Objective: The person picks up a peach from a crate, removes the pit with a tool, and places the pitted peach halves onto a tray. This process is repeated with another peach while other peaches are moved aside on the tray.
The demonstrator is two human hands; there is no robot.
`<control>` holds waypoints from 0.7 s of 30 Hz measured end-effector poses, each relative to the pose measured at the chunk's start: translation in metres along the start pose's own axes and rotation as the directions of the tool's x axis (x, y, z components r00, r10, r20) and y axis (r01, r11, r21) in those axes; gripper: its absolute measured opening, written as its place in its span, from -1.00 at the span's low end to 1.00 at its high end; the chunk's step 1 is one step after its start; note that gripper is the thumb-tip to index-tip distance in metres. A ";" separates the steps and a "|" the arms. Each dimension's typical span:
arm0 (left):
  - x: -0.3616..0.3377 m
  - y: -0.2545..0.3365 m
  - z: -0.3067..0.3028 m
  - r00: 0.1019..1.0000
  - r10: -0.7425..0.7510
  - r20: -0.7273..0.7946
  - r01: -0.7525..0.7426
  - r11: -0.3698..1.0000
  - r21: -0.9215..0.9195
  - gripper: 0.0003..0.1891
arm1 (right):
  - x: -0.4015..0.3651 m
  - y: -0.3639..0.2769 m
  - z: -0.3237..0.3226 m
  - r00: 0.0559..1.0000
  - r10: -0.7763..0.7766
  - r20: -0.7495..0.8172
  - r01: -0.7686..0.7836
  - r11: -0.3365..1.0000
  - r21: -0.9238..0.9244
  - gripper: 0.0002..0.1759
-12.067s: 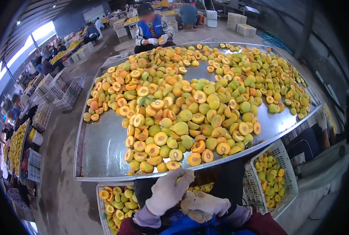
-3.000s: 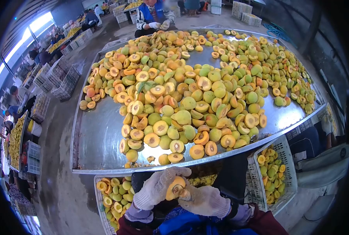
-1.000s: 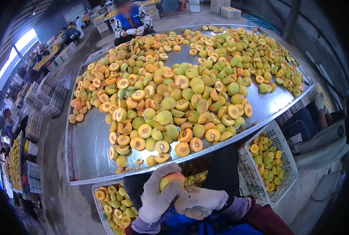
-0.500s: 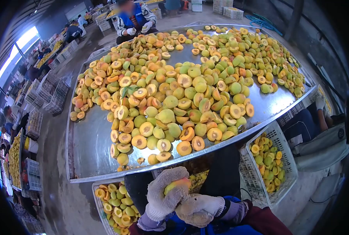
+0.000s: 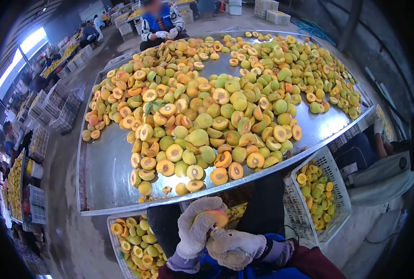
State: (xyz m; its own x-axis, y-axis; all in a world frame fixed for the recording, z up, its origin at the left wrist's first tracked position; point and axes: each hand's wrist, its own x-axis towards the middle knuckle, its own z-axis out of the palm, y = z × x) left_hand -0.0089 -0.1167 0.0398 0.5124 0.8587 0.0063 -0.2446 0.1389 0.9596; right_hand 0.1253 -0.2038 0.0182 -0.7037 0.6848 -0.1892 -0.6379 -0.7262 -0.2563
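Observation:
My left hand [image 5: 193, 230], in a dirty knitted glove, is closed around a yellow-red peach half [image 5: 217, 217] above my lap. Right beside it, my right hand [image 5: 237, 249], gloved too, is curled with its fingertips close to the fruit. A small thin bit of something shows between the two hands, but I cannot make out what my right hand grips. In front of both hands stands a metal table [image 5: 109, 172] heaped with peaches [image 5: 197, 137], many of them halved with their brown pits showing.
A crate of hollowed peach halves [image 5: 111, 232] stands at my left, and a white crate [image 5: 341, 209] with more at my right. Across the table sits a co-worker [image 5: 163, 23]; another person's leg [image 5: 358, 151] shows at the right. Stacked crates [image 5: 63, 109] stand on the left floor.
The peach half in my left hand has turned and now shows more of its orange side. My right hand stays close beside it. The view has shifted slightly.

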 end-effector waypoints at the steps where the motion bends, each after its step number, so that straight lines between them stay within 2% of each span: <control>1: -0.002 0.000 0.001 0.998 -0.039 -0.053 0.034 0.995 -0.092 -0.67 | 0.000 0.000 0.002 0.999 0.038 0.031 -0.040 0.997 0.066 -0.67; 2: 0.000 0.001 -0.002 0.998 -0.039 -0.058 0.034 0.995 -0.095 -0.67 | 0.000 0.000 0.004 0.999 0.043 0.029 -0.045 0.997 0.067 -0.67; 4: 0.007 0.005 -0.011 0.983 0.068 0.173 -0.111 0.963 0.248 -0.67 | 0.002 0.002 0.009 1.000 -0.018 -0.003 0.019 0.994 0.110 -0.70; 5: 0.010 0.008 -0.011 0.982 0.068 0.173 -0.111 0.962 0.250 -0.67 | 0.003 -0.001 0.011 1.000 -0.019 0.000 0.019 0.994 0.110 -0.70; 7: 0.015 0.015 -0.009 0.953 -0.258 0.157 0.264 0.964 -0.016 -0.67 | 0.004 -0.009 0.016 0.993 0.038 0.115 -0.051 0.992 0.115 -0.70; 8: 0.014 0.014 -0.007 0.954 -0.255 0.159 0.261 0.965 -0.017 -0.67 | 0.004 -0.009 0.016 0.993 0.037 0.115 -0.050 0.993 0.111 -0.70; 10: 0.006 0.008 -0.001 0.979 -0.202 0.026 0.202 0.979 0.000 -0.65 | 0.003 -0.006 0.014 0.998 -0.042 0.039 0.045 0.996 -0.071 -0.68; 11: 0.002 0.005 -0.001 0.979 -0.201 0.021 0.201 0.980 -0.005 -0.65 | 0.004 -0.003 0.015 0.999 -0.035 0.036 0.038 0.997 -0.072 -0.68; 13: -0.004 -0.001 -0.004 0.997 -0.075 0.031 0.079 0.983 -0.166 -0.65 | 0.008 0.002 0.021 0.987 -0.079 -0.142 0.055 0.985 -0.164 -0.69; 14: -0.005 -0.003 -0.002 0.997 -0.072 0.024 0.075 0.983 -0.167 -0.65 | 0.009 0.003 0.020 0.988 -0.071 -0.140 0.047 0.985 -0.167 -0.69; 16: -0.006 -0.006 0.005 0.995 -0.032 -0.094 -0.011 0.907 -0.421 -0.64 | 0.007 0.003 0.019 0.984 -0.020 -0.178 -0.009 0.986 -0.164 -0.70; 17: -0.006 -0.004 0.003 0.995 -0.028 -0.097 -0.016 0.906 -0.423 -0.64 | 0.006 -0.001 0.021 0.984 -0.018 -0.178 -0.013 0.986 -0.168 -0.70; 19: -0.004 0.003 -0.003 0.975 -0.215 -0.064 0.200 0.963 -0.181 -0.62 | 0.004 -0.012 0.030 0.998 0.048 -0.039 -0.051 0.994 -0.092 -0.67; 20: 0.000 0.005 -0.011 0.974 -0.215 -0.072 0.198 0.962 -0.188 -0.62 | 0.003 -0.011 0.028 0.997 0.058 -0.042 -0.062 0.994 -0.092 -0.67; 21: 0.006 0.007 -0.024 0.994 -0.006 0.105 -0.008 0.992 0.130 -0.60 | 0.003 -0.008 0.024 0.998 0.066 0.004 -0.066 0.997 -0.041 -0.67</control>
State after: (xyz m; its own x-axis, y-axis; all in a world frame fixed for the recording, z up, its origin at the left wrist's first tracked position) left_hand -0.0269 -0.0987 0.0402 0.5972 0.8015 0.0304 -0.1399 0.0668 0.9879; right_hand 0.1206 -0.1977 0.0426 -0.7459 0.6348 -0.2016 -0.5766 -0.7669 -0.2818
